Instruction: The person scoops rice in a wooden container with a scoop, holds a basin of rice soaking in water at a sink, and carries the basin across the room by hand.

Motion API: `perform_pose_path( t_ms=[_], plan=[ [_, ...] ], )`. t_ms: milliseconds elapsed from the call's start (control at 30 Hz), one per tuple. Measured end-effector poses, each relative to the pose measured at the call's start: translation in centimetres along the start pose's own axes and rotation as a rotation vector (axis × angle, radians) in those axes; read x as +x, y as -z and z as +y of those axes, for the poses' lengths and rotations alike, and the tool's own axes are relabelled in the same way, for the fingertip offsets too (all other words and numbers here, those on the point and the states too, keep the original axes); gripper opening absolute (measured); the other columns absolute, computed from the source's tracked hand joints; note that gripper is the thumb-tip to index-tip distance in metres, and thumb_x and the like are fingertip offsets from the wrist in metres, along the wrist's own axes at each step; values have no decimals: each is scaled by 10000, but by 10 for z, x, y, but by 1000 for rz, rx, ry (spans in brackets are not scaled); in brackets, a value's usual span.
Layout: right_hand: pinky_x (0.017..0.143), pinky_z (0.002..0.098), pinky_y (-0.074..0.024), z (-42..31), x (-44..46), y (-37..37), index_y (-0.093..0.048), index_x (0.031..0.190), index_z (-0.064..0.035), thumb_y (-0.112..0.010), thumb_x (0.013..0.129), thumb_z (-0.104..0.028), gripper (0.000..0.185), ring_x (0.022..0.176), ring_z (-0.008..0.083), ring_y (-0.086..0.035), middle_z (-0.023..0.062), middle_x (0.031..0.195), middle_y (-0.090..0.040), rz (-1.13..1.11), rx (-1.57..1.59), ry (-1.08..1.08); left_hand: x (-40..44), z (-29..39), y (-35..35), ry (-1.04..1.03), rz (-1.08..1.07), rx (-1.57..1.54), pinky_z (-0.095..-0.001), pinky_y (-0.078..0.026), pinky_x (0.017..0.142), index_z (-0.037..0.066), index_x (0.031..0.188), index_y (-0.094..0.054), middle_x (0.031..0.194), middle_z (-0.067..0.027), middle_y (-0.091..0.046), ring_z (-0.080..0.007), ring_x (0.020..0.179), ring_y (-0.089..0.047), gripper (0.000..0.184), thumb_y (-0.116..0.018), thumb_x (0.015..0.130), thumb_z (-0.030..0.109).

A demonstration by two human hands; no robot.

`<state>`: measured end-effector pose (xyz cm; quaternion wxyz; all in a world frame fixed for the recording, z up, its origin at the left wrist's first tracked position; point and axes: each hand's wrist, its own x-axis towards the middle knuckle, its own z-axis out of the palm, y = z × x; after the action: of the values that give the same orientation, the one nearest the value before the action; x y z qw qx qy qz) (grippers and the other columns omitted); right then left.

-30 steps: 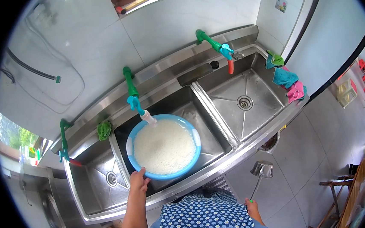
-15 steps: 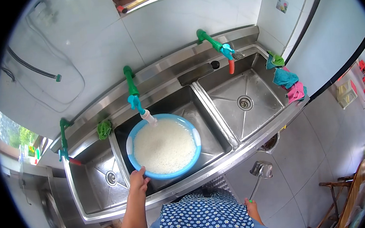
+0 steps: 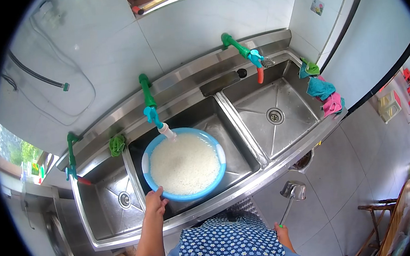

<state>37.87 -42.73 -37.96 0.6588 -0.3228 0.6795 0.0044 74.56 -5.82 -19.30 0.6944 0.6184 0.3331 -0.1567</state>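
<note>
You steady a blue plastic basin [image 3: 186, 197] of white rice [image 3: 184, 165] in the middle compartment of a steel sink [image 3: 235, 147], its rim beneath the pale spout of a green faucet [image 3: 149, 106]. Your left hand [image 3: 156, 204] is partly closed at the near rim, thumb on top, fingers against the outside. Your right hand [image 3: 283, 235] is closed around the handle of a metal ladle [image 3: 294, 190], its cup beyond the sink's front edge, above the floor. The step in hand appears to be steadying the basin at the faucet; whether water runs is unclear. Any next move calls for a level basin and a secure rim hold.
</note>
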Motion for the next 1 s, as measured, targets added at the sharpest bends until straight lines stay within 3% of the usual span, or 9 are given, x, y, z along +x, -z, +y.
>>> perform_pose_path(
  t_ms=[733,1000],
  plan=[
    [341,313,-364,0,-5,0,-373,954,-97,-653,879,-117,291,403,157,-450,43,539,-448,-15,36,30,3,0,2,7,-20,8,-383,-474,694,6,1079,-538,1013,-90,-599,-213,893,-589,236,-599,905,153],
    [351,313,-365,2,0,2,-321,1054,-109,-644,883,-99,366,407,155,-444,43,543,-444,-32,39,0,4,-1,1,14,-10,4,-387,-470,708,15,1086,-536,1021,-89,-601,-212,900,-589,233,-595,909,155]
  ],
)
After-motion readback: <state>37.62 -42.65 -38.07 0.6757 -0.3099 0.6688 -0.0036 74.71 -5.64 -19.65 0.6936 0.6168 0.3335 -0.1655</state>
